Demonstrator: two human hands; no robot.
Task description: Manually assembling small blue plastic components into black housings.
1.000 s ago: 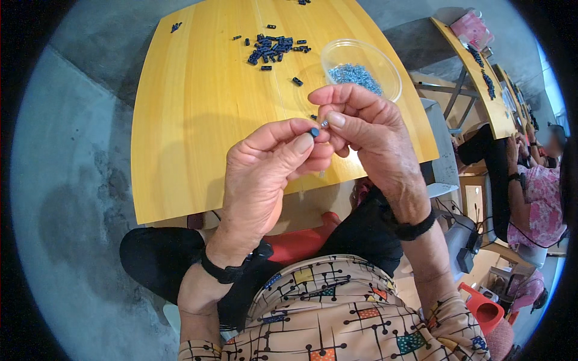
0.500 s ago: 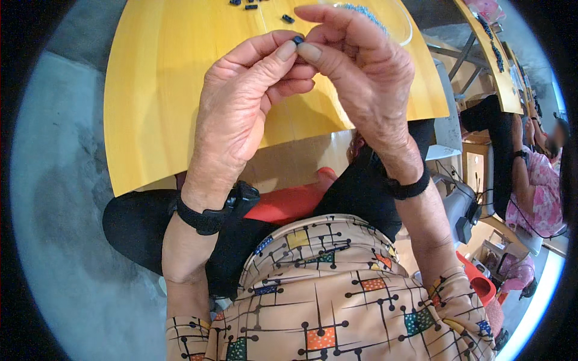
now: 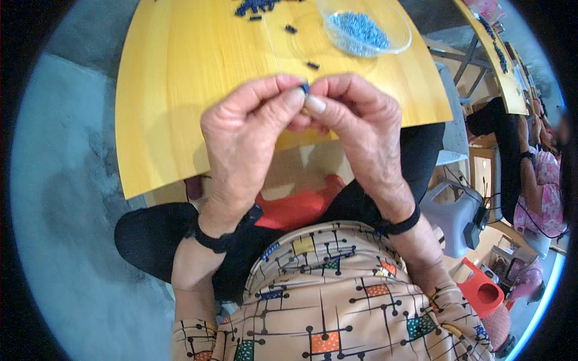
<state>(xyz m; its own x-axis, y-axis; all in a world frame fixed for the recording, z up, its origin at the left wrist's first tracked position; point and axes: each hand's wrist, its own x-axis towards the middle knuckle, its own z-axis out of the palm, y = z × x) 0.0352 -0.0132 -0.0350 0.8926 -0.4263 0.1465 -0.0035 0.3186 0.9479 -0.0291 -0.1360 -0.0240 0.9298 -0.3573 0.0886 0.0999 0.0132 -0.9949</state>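
Both hands meet above the near edge of the yellow tabletop (image 3: 180, 108). Left hand (image 3: 241, 138) and right hand (image 3: 361, 135) pinch one small dark blue bead (image 3: 304, 89) between their fingertips; both grips narrow, closed on the bead. Whether a thread runs through it, can't tell.

On the tabletop beyond the hands: clear bowl (image 3: 397, 45) of small blue beads, far right. Scattered dark beads (image 3: 259, 7) near the far edge, one loose dark bead (image 3: 313, 65) just past the fingertips. Black band on each wrist. Another person in pink (image 3: 542, 192) sits off to the right.
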